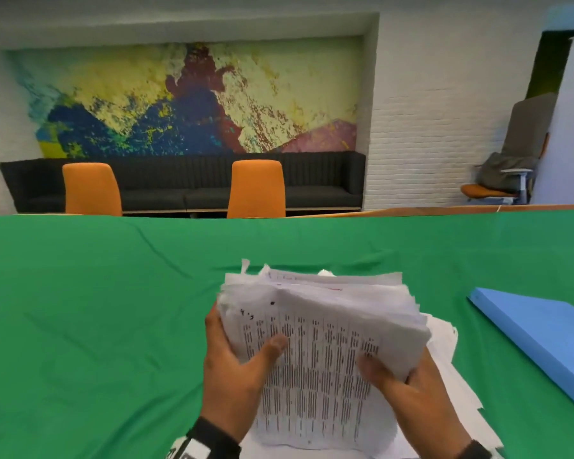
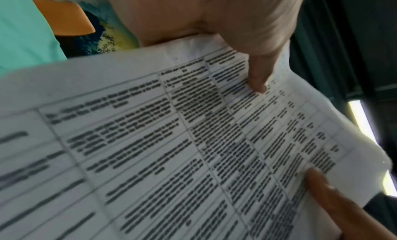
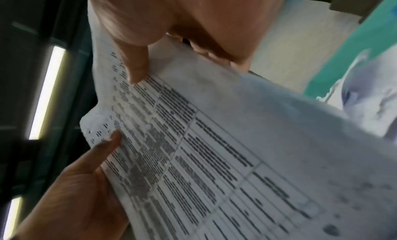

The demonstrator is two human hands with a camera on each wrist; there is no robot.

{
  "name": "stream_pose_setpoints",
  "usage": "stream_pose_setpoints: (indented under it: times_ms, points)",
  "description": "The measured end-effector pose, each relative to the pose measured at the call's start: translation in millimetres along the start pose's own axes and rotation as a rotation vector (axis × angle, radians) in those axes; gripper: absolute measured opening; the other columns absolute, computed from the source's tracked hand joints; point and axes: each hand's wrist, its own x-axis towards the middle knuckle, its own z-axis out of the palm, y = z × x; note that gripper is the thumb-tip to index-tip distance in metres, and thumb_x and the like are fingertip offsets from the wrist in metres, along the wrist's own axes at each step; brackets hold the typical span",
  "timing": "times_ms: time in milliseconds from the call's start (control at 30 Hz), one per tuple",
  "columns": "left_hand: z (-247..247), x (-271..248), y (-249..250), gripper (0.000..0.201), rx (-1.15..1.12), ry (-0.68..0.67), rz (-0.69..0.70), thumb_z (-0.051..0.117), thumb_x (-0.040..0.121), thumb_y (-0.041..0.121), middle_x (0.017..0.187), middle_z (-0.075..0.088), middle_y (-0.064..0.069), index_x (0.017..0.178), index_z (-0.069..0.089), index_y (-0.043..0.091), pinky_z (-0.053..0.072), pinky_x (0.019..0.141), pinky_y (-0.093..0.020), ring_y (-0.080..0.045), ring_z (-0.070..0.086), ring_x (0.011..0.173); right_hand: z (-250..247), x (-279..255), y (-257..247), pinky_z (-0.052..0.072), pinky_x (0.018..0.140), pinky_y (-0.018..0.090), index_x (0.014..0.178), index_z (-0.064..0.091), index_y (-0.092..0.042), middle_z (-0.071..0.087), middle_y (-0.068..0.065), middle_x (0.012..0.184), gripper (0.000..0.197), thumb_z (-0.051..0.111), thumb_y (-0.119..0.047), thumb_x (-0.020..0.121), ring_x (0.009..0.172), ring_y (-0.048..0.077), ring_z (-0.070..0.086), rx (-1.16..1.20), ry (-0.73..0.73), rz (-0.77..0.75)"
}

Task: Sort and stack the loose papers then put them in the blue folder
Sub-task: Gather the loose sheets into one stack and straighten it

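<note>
A green cloth (image 1: pixel 96 309) covers the whole surface, which runs from the near edge to a far edge in front of a dark sofa (image 1: pixel 186 187), two orange chairs (image 1: pixel 257 188) and a wall with a large colourful painting (image 1: pixel 193 101). On the right side of the surface lies the blue folder (image 1: pixel 540 336), closed and flat, angled so that one corner points toward the far left; it sits near the papers but apart from them. In the near middle, a thick stack of papers (image 1: pixel 322 342) is raised off the cloth and held tilted, its top sheet printed with a table of dark text columns and its far edges ragged and uneven. More loose white sheets (image 1: pixel 444 339) lie flat on the cloth under and to the right of the held stack. The left hand (image 1: pixel 232 369) holds the stack's left edge, its grip pinching the paper with the thumb pressed on the printed top sheet and the fingers wrapped behind. The right hand (image 1: pixel 411 389) holds the near right part of the stack in the same way, thumb on top and fingers underneath. Both wrist views show the same printed sheet close up, each with a thumb tip pressing on it. A dark band (image 1: pixel 212 438) circles the left wrist.
</note>
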Motion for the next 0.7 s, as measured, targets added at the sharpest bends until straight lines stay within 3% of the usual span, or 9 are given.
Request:
stream_pose_setpoints:
  times_ms: [67, 133, 200, 267, 333, 467, 533, 600, 700]
  points:
    - [7.4, 7.7, 11.5, 0.073, 0.039, 0.04, 0.073, 0.082, 0.072, 0.051, 0.116, 0.061, 0.004, 0.131, 0.04, 0.039, 0.063, 0.08, -0.038, -0.012, 0.07, 0.094, 4.0, 6.0, -12.3, 0.061, 0.075, 0.028, 0.115, 0.064, -0.039, 0.073, -0.013, 0.106, 0.041, 0.08, -0.046, 0.078, 0.096, 0.008, 0.07, -0.019, 0.026, -0.038]
    - [10.8, 14.8, 19.0, 0.073, 0.044, 0.067, 0.138, 0.077, 0.078, 0.047, 0.123, 0.058, 0.003, 0.137, 0.035, 0.042, 0.06, 0.083, -0.032, -0.012, 0.069, 0.098, 5.8, 12.1, -26.2, 0.059, 0.076, 0.023, 0.12, 0.06, -0.037, 0.07, -0.017, 0.108, 0.041, 0.076, -0.031, 0.083, 0.097, 0.003, 0.068, 0.003, 0.058, -0.089]
    - [7.6, 15.5, 12.5, 0.087, 0.058, 0.034, 0.113, 0.079, 0.077, 0.049, 0.139, 0.051, 0.003, 0.147, 0.026, 0.045, 0.055, 0.095, -0.041, -0.017, 0.063, 0.116, 2.8, 14.9, -25.2, 0.06, 0.076, 0.024, 0.125, 0.055, -0.032, 0.07, -0.016, 0.11, 0.048, 0.076, -0.021, 0.083, 0.099, 0.004, 0.069, 0.054, 0.024, -0.077]
    - [-0.7, 9.2, -1.8, 0.099, 0.038, -0.003, -0.002, 0.084, 0.072, 0.048, 0.144, 0.051, 0.0, 0.149, 0.023, 0.046, 0.056, 0.096, -0.049, -0.022, 0.063, 0.12, -1.3, 11.6, -13.3, 0.061, 0.073, 0.026, 0.124, 0.058, -0.031, 0.072, -0.009, 0.11, 0.055, 0.084, -0.035, 0.076, 0.099, 0.01, 0.071, 0.073, -0.083, 0.022]
    - [-6.5, 1.0, -18.7, 0.098, 0.003, -0.031, -0.119, 0.086, 0.069, 0.039, 0.137, 0.06, -0.003, 0.147, 0.027, 0.044, 0.06, 0.09, -0.043, -0.017, 0.069, 0.111, -5.7, 6.3, 8.1, 0.062, 0.078, 0.031, 0.123, 0.062, -0.027, 0.075, -0.003, 0.114, 0.065, 0.082, -0.045, 0.064, 0.103, 0.016, 0.072, 0.064, -0.153, 0.163]
    - [-7.3, -10.4, -37.5, 0.068, 0.078, -0.104, -0.14, 0.081, 0.078, 0.025, 0.113, 0.07, 0.01, 0.133, 0.041, 0.035, 0.056, 0.094, -0.043, -0.002, 0.069, 0.101, -4.9, 3.9, 29.9, 0.058, 0.091, 0.048, 0.112, 0.073, -0.022, 0.078, 0.001, 0.109, 0.038, 0.08, -0.033, 0.076, 0.101, 0.022, 0.074, 0.066, -0.198, 0.288]
    - [-7.8, -8.4, -36.0, 0.052, 0.087, -0.092, -0.111, 0.078, 0.084, 0.017, 0.106, 0.071, 0.008, 0.121, 0.046, 0.033, 0.058, 0.089, -0.041, -0.005, 0.07, 0.096, -4.0, 6.6, 28.9, 0.059, 0.088, 0.05, 0.1, 0.078, -0.026, 0.078, 0.004, 0.104, 0.025, 0.079, -0.035, 0.077, 0.096, 0.023, 0.075, 0.064, -0.162, 0.27]
    - [-9.5, -6.0, -37.0, 0.046, 0.09, -0.077, -0.094, 0.072, 0.078, 0.021, 0.104, 0.071, 0.011, 0.115, 0.048, 0.031, 0.058, 0.083, -0.038, -0.009, 0.071, 0.093, -4.3, 7.8, 27.2, 0.06, 0.086, 0.049, 0.094, 0.078, -0.029, 0.079, 0.004, 0.102, 0.022, 0.076, -0.036, 0.073, 0.092, 0.022, 0.075, 0.059, -0.139, 0.261]
    - [-9.5, -12.9, -40.2, 0.038, 0.128, -0.145, -0.176, 0.072, 0.083, 0.017, 0.105, 0.071, 0.017, 0.11, 0.053, 0.035, 0.058, 0.085, -0.041, -0.006, 0.071, 0.091, -2.8, 2.6, 29.1, 0.059, 0.089, 0.051, 0.101, 0.076, -0.022, 0.078, 0.004, 0.104, 0.032, 0.077, -0.04, 0.075, 0.094, 0.023, 0.075, 0.038, -0.192, 0.304]
